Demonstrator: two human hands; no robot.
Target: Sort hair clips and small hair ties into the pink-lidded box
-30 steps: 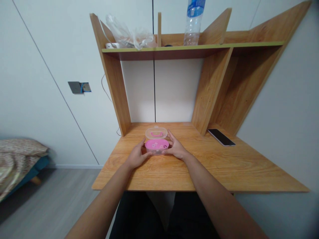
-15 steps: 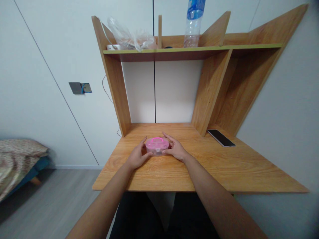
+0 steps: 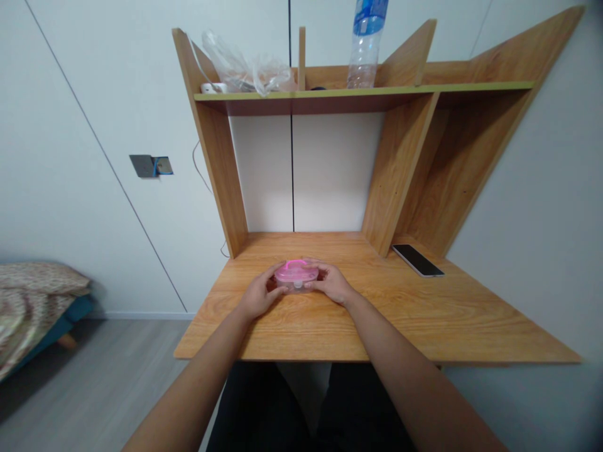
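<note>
Pink plastic case (image 3: 296, 274), placed flat on wooden desk (image 3: 400, 307), probably light, stiff, bit slippery; held at both ends by left hand (image 3: 258, 293) and right hand (image 3: 332, 282), curled fingers (image 3: 279, 272) closed there, best grip.

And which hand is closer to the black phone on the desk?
Right. The right hand sits against the pink plastic box, between it and the phone; the left hand is farther away, on the box's other side.
</note>
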